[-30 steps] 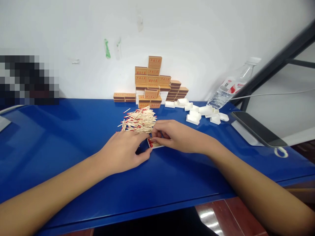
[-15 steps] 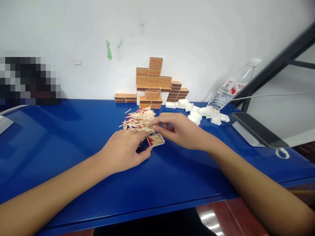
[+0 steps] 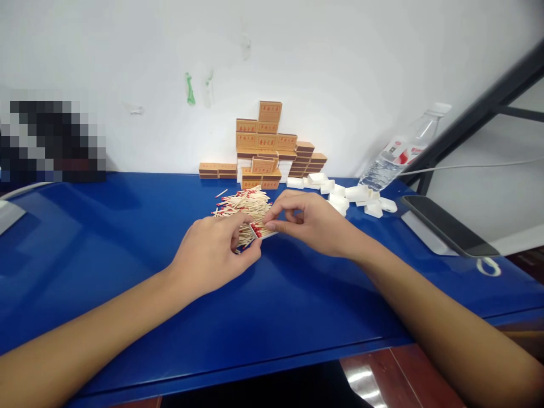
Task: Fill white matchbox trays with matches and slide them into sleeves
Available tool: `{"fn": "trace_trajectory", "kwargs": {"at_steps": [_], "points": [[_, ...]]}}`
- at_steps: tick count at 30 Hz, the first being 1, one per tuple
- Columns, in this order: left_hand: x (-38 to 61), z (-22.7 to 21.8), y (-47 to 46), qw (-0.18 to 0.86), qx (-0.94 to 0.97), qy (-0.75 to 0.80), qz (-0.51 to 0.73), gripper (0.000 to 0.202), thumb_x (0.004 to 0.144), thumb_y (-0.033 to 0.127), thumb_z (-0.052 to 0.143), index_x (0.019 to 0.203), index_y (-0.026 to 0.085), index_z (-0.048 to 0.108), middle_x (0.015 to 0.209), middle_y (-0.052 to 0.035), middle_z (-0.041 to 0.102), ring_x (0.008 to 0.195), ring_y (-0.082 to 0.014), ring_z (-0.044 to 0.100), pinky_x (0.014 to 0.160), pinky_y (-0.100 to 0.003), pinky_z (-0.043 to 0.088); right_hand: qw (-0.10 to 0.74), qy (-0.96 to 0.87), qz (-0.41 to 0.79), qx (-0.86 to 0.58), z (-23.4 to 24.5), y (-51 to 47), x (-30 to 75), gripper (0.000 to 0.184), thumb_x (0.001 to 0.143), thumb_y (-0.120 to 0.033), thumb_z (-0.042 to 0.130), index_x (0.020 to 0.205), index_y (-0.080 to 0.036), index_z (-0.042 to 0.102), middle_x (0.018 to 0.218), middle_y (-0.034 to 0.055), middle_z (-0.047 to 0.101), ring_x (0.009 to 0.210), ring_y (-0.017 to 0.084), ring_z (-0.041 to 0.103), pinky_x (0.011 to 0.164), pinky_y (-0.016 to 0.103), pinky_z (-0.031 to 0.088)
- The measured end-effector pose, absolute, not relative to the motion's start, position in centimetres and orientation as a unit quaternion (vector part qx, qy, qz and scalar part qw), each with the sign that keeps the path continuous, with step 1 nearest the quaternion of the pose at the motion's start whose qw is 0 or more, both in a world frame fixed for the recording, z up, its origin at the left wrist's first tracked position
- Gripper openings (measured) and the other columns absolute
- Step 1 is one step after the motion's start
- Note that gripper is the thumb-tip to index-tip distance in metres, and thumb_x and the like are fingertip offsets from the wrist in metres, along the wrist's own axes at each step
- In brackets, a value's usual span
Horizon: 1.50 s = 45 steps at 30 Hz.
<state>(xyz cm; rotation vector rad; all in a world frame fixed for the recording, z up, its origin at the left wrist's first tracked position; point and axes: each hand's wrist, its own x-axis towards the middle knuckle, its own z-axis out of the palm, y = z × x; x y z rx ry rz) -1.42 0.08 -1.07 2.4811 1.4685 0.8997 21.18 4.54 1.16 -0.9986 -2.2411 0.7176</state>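
Observation:
My left hand [image 3: 210,249] pinches the left end of a small white matchbox tray [image 3: 268,235] between thumb and fingers. Red-headed matches [image 3: 256,229] lie inside the tray, their heads toward my left hand. Over the tray's right part, my right hand [image 3: 310,224] is closed in a pinch on matches; its fingertips hide most of them. Directly behind the tray spreads a loose pile of matches [image 3: 246,199], partly covered by my left fingers.
Closed matchboxes [image 3: 266,141] are stacked against the wall, with two more [image 3: 217,170] to their left. Several white trays [image 3: 356,194] lie at the back right. A plastic bottle [image 3: 403,147] leans near a black phone [image 3: 450,225] on the blue table [image 3: 255,317].
The tray has moved slightly up and left into my left hand's pinch. My right fingertips have come from the pile's edge to over the tray.

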Motion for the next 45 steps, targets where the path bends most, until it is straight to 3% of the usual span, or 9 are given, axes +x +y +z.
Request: {"fn": "trace_trajectory", "kwargs": {"at_steps": [8,18,31,38,45], "points": [[-1.4,-1.3,0.2,0.033,0.831,0.453,0.32,0.021,0.087,0.033,0.066,0.102,0.02,0.074,0.084,-0.0007,0.072,0.065,-0.014,0.06,0.064,-0.028,0.045,0.219,-0.892,0.192,-0.344,1.6,4.7,21.9,0.006,0.095,-0.021,0.07,0.093,-0.02,0.075,0.087,0.0006,0.057,0.072,0.013,0.05,0.066,0.028,0.036],[-1.3,-0.8,0.1,0.077,0.83,0.448,0.323,0.022,0.087,0.031,0.066,0.106,0.021,0.074,0.093,-0.0008,0.077,0.069,-0.0147,0.064,0.071,-0.029,0.049,0.189,-0.912,0.174,-0.319,1.8,4.6,22.1,0.004,0.097,-0.019,0.066,0.096,-0.019,0.07,0.091,0.002,0.058,0.079,0.015,0.052,0.071,0.028,0.038],[-1.2,-0.7,0.0,0.129,0.822,0.461,0.31,0.023,0.086,0.031,0.068,0.106,0.022,0.074,0.073,0.004,0.065,0.06,-0.0121,0.053,0.062,-0.028,0.043,0.181,-0.927,0.179,-0.274,2.5,4.4,22.4,0.008,0.099,-0.016,0.062,0.102,-0.02,0.068,0.099,0.0042,0.059,0.087,0.017,0.056,0.073,0.028,0.043],[-1.3,-0.8,0.0,0.142,0.816,0.456,0.325,0.025,0.086,0.029,0.068,0.11,0.024,0.075,0.083,0.0037,0.072,0.06,-0.0111,0.054,0.063,-0.027,0.044,0.201,-0.923,0.172,-0.278,2.5,4.2,22.1,0.006,0.096,-0.016,0.068,0.098,-0.019,0.072,0.091,0.0022,0.063,0.077,0.014,0.055,0.069,0.028,0.04],[-1.2,-1.0,0.0,0.131,0.812,0.443,0.356,0.027,0.085,0.029,0.071,0.111,0.023,0.074,0.074,0.0061,0.067,0.055,-0.0092,0.051,0.061,-0.025,0.043,0.224,-0.919,0.145,-0.291,2.8,4.4,22.2,0.009,0.098,-0.018,0.066,0.09,-0.017,0.07,0.078,-0.0009,0.062,0.072,0.013,0.051,0.068,0.027,0.036]]}}
